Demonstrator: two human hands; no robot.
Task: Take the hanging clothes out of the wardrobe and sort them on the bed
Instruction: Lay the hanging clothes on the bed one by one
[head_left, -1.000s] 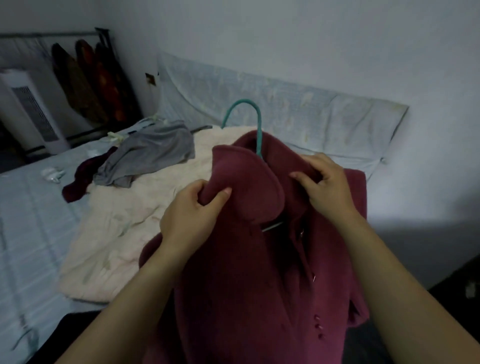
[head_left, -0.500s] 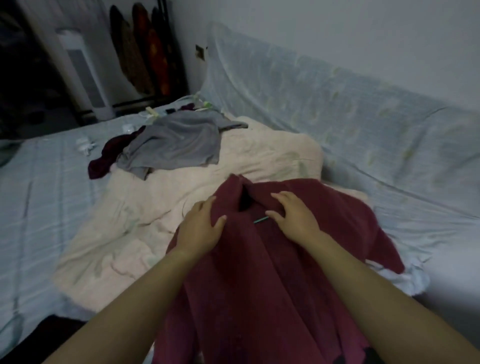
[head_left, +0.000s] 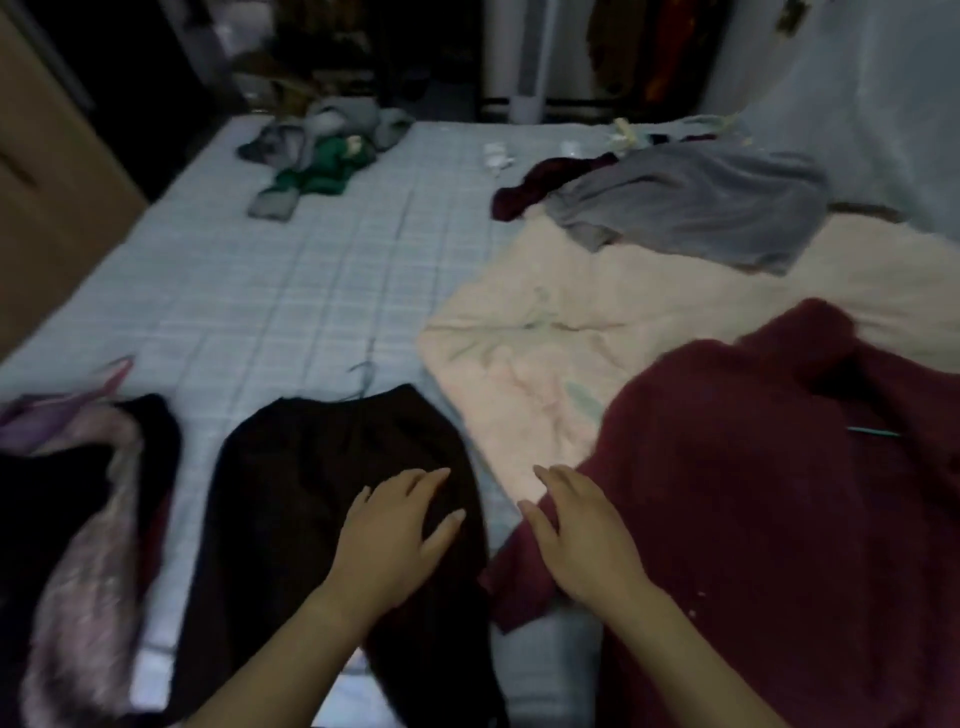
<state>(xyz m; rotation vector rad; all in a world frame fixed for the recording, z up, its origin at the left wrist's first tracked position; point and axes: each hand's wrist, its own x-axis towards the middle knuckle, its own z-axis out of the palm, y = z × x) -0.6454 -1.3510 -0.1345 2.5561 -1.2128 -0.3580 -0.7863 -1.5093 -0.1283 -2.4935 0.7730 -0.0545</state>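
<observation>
Half a second on, our hands have come off the collar of the maroon coat (head_left: 779, 493) and our view has swung left across the bed. The coat lies spread on the right side of the bed, its upper part over a cream blanket (head_left: 545, 353), with a sliver of teal hanger (head_left: 875, 432) showing at its open front. Our right hand (head_left: 582, 535) rests flat on the coat's near left edge, fingers straight and slightly spread, gripping nothing. Our left hand (head_left: 395, 535) lies just beside it, also flat and spread, on a black garment (head_left: 337, 493) laid next to the coat (a strip of sheet shows between the two).

Further left sits a heap of pink, purple and black clothing (head_left: 88, 519). Beyond the blanket, a grey garment (head_left: 691, 208) lies over a dark red one (head_left: 535, 192), and a green and grey bundle (head_left: 322, 156) sits near the far edge. All rest on a pale blue checked sheet (head_left: 285, 291).

The room behind is dim: a white tower fan (head_left: 524, 52) stands past the bed, clothes hang on a rack (head_left: 649, 47) to its right (too blurred for us to tell apart), and a brown panel (head_left: 41, 182) fills the left edge.
</observation>
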